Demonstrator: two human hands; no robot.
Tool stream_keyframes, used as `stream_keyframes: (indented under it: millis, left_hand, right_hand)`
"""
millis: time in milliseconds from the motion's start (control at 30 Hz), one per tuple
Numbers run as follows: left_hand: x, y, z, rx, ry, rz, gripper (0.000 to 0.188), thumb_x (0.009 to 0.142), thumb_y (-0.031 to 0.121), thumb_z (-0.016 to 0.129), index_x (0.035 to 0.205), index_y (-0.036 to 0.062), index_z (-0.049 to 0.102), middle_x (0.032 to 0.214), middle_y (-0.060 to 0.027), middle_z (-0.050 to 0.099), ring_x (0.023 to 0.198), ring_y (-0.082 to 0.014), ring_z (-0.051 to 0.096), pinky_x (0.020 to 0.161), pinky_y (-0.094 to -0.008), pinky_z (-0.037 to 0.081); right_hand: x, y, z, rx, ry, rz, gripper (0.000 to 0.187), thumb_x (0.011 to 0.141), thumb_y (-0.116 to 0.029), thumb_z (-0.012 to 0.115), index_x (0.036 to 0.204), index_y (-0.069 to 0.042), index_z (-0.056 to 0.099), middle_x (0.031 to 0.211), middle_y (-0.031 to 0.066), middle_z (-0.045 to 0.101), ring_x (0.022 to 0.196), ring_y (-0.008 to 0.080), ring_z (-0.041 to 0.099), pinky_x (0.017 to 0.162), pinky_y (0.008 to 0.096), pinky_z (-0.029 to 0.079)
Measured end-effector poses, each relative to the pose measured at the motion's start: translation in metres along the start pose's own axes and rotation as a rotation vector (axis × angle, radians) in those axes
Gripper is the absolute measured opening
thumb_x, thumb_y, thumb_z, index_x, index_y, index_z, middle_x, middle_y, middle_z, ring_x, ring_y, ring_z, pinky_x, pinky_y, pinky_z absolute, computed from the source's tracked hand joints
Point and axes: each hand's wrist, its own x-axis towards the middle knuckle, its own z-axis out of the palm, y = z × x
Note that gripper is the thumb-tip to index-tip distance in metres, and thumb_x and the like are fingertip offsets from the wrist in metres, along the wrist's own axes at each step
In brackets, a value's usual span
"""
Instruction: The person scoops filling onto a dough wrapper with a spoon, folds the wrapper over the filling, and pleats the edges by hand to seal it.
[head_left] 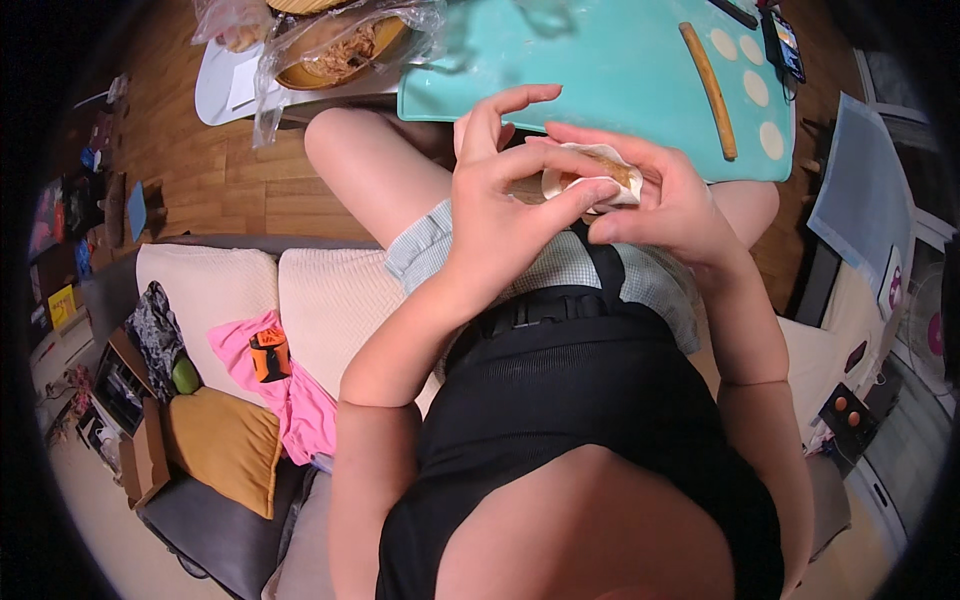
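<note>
Thin white dough wrapper [631, 190], cupped, unsealed around brown filling [617, 172]; held between left hand [510, 195] and right hand [672, 195].

Grey sofa [215, 525] at lower left, cream quilted cover [330, 305] on it, mustard cushion [222, 440], pink cloth [308, 410] under an orange-and-black object [269, 357], dark patterned cloth [150, 330], cardboard box [146, 452], wooden floor [235, 175] at upper left, phone [789, 48] at upper right.

Home living room, grey sofa [225, 520] with cream quilted covers [325, 310], mustard cushion [222, 445], wooden floor [235, 175]
</note>
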Motion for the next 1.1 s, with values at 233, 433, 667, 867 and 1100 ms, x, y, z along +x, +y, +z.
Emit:
stream_keyframes:
  millis: [233, 433, 667, 867, 1100]
  left_hand:
    - [0.005, 0.005, -0.001, -0.067, 0.009, -0.044, 0.02, 0.064, 0.016, 0.078, 0.082, 0.0102, 0.072, 0.127, -0.013, 0.046, 0.116, -0.0247, 0.044, 0.093, -0.0402, 0.039]
    - [0.002, -0.003, -0.005, 0.007, -0.05, 0.044, 0.022, 0.064, 0.016, 0.078, 0.084, 0.0104, 0.072, 0.134, -0.0122, 0.043, 0.124, -0.0274, 0.04, 0.097, -0.0443, 0.036]
    - [0.0, -0.002, -0.006, -0.122, -0.065, -0.016, 0.015, 0.064, 0.01, 0.077, 0.078, 0.0108, 0.073, 0.134, -0.012, 0.045, 0.129, -0.0286, 0.036, 0.098, -0.0448, 0.037]
    - [-0.004, -0.002, -0.006, -0.135, -0.003, 0.025, 0.012, 0.064, 0.012, 0.077, 0.075, 0.0151, 0.074, 0.13, -0.005, 0.05, 0.127, -0.0288, 0.036, 0.094, -0.0407, 0.041]
    - [-0.011, 0.006, -0.011, -0.536, 0.039, -0.195, 0.02, 0.076, 0.006, 0.066, 0.095, 0.0029, 0.07, 0.134, -0.0175, 0.043, 0.122, -0.0275, 0.045, 0.099, -0.0372, 0.038]
  right_hand:
    - [0.0, 0.002, -0.003, -0.341, 0.02, -0.076, 0.063, 0.075, 0.001, 0.066, 0.133, -0.002, 0.042, 0.11, 0.008, 0.061, 0.1, 0.0113, 0.056, 0.087, 0.0258, 0.045]
    - [-0.002, 0.003, 0.004, -0.187, 0.045, -0.13, 0.077, 0.074, 0.002, 0.064, 0.142, -0.01, 0.028, 0.108, 0.0078, 0.061, 0.096, 0.0118, 0.056, 0.085, 0.0265, 0.045]
    - [-0.001, 0.005, 0.002, -0.403, 0.023, -0.177, 0.079, 0.072, 0.001, 0.065, 0.141, -0.01, 0.029, 0.108, 0.0088, 0.062, 0.098, 0.0141, 0.057, 0.086, 0.0269, 0.045]
    - [-0.008, 0.012, 0.006, -0.449, 0.139, -0.288, 0.053, 0.074, 0.003, 0.066, 0.124, -0.001, 0.049, 0.109, 0.0123, 0.061, 0.1, 0.0177, 0.058, 0.086, 0.0284, 0.046]
    - [-0.015, 0.022, 0.011, -0.22, 0.187, -0.322, 0.032, 0.08, 0.008, 0.059, 0.112, 0.006, 0.054, 0.114, 0.0141, 0.056, 0.103, 0.0204, 0.057, 0.089, 0.0301, 0.049]
